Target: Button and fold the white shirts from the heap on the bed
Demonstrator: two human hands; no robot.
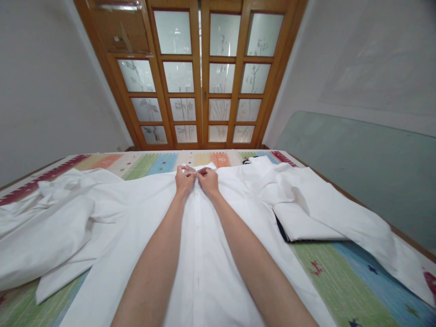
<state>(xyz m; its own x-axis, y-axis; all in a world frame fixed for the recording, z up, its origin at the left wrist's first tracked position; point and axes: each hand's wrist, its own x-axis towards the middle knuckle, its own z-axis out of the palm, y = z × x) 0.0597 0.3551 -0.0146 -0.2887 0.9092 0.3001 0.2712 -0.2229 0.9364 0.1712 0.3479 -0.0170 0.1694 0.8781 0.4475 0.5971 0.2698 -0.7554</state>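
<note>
A white button-up shirt [150,218] lies spread out, front side up, with its collar at the far end and its button strip running down the middle. Both hands meet at the top of that strip, just below the collar. My left hand [185,180] pinches the shirt's edge there with bent fingers. Close beside it, my right hand [208,180] pinches the same spot from the other side. The fingertips nearly touch, and any button between them is too small to make out. One sleeve [347,209] stretches out to the right.
Under the shirt is a colourful striped cloth [334,272] on a bed or table. Folded white fabric with a dark edge [303,225] lies beneath the right sleeve. More crumpled white cloth [51,227] lies at left. Wooden glass-paned doors [202,104] stand beyond; a pale green panel [357,159] borders the right.
</note>
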